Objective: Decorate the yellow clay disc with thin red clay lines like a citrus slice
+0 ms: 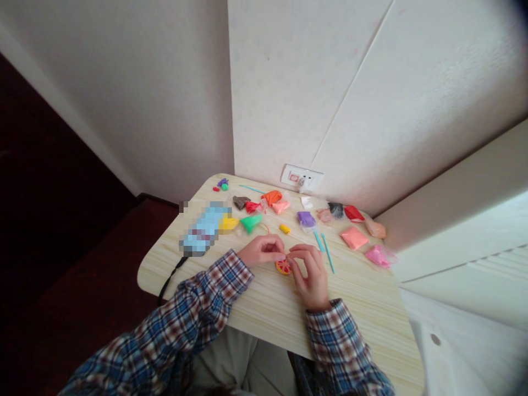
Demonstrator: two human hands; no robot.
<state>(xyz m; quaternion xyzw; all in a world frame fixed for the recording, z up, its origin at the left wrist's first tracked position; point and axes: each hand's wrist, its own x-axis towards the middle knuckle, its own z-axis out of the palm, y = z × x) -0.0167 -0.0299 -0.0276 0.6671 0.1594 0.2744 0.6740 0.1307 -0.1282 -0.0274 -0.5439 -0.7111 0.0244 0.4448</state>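
Note:
A small round clay disc [283,267], with red wedges and a yellow rim like a citrus slice, sits at my fingertips low over the table. My left hand [264,251] is closed, thumb and fingers pinched at the disc's upper edge. From the other side, my right hand [310,273] also pinches at that edge, its fingertips nearly meeting the left ones. Whether the disc rests on the tabletop is hard to see. A thin orange strand [266,227] curves out behind my left hand. Just beyond my hands lies a small yellow clay piece [284,229].
Bagged clay lies around the far side: green [251,223], purple [306,219], salmon [355,237], pink [380,256]. Blue tools [328,253] are right of my hands. A blurred blue object [206,228] with a black strap is at left. A wall socket [302,177] is behind the table [363,324].

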